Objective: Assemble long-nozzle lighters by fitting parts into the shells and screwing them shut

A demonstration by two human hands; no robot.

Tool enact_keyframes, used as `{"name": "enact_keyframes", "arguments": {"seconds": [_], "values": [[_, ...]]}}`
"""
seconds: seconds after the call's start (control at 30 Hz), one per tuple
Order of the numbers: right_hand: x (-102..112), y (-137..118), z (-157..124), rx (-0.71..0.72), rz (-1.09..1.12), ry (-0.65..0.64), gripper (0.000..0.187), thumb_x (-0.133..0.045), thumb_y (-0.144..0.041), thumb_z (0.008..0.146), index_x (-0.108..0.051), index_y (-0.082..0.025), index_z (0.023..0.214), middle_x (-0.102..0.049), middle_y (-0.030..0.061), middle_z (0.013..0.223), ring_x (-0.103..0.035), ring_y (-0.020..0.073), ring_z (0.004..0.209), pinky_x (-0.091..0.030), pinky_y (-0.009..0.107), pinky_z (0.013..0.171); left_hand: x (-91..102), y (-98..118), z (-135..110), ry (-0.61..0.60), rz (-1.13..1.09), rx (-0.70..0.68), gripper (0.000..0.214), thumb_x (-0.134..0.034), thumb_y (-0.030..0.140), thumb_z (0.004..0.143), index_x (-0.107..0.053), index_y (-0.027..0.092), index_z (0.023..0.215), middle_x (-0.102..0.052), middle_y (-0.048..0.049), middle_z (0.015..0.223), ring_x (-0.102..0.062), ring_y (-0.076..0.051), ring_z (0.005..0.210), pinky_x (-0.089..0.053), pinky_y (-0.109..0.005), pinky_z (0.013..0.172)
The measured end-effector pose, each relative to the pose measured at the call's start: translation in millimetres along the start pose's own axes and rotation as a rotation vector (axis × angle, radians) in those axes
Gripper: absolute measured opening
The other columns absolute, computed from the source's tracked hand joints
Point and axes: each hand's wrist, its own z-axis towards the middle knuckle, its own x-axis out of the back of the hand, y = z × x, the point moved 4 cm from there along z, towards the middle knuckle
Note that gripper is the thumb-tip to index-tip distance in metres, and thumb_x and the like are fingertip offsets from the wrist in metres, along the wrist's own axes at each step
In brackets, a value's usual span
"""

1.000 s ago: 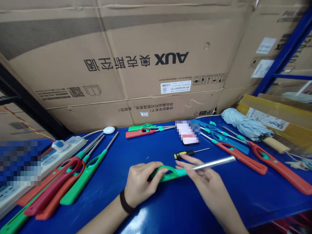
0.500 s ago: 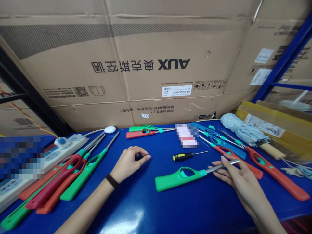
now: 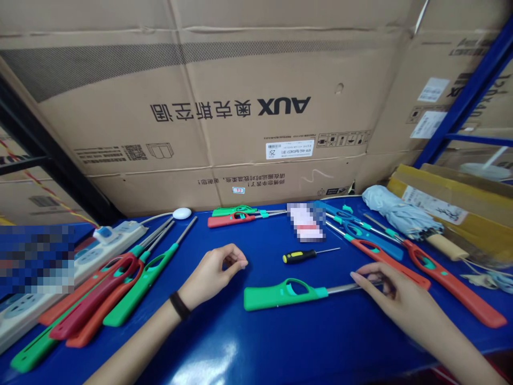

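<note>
A green gas lighter (image 3: pixel 280 295) with a long metal tube lies across the front middle of the blue table. My right hand (image 3: pixel 395 299) has its fingers closed around the tube's far end, covering the tip. To the left, my left hand (image 3: pixel 216 270), with a dark band on the wrist, rests curled above the table. Its thumb and forefinger are pinched; whether anything small is between them I cannot make out. A black and yellow screwdriver (image 3: pixel 300 256) lies behind the green lighter, between the two hands.
Several red and green lighters (image 3: pixel 96 294) lie by a white power strip (image 3: pixel 84 256) on the left. More lighters (image 3: pixel 452 283) are on the right near a folded umbrella (image 3: pixel 401 214). At the back are a blurred pink item (image 3: pixel 306 222) and a cardboard wall (image 3: pixel 224 69).
The green lighter has shifted left and turned more level. My right hand has changed its grip on the tube, its fingers now curled over the end. My left hand has barely moved.
</note>
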Motion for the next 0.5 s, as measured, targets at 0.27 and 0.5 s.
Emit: {"name": "enact_keyframes", "arguments": {"seconds": [0.27,0.5], "values": [[-17.3,-38.0,-9.9,0.316,-0.041,-0.208,0.026,-0.069,-0.040,0.075,-0.067,-0.028,0.097,-0.061,0.0071,0.110,-0.057,0.0276,0.106,-0.046,0.044,0.093,-8.6,15.7,-11.8,-0.019,-0.298,-0.008,0.016,-0.061,0.030,0.083,-0.071,0.017,0.082,-0.074,-0.0043,0.082,-0.069,-0.018,0.075,-0.054,-0.025,0.068],[-52.0,-96.0,-17.5,0.568,0.004,-0.465,0.027,-0.064,-0.033,0.084,-0.059,-0.028,0.111,-0.060,0.0043,0.114,-0.055,0.0219,0.108,-0.045,0.036,0.093,-10.8,9.6,-9.8,0.072,-0.357,0.009,0.016,-0.064,0.031,0.082,-0.071,0.017,0.084,-0.075,-0.0045,0.083,-0.069,-0.018,0.075,-0.054,-0.026,0.069]]}}
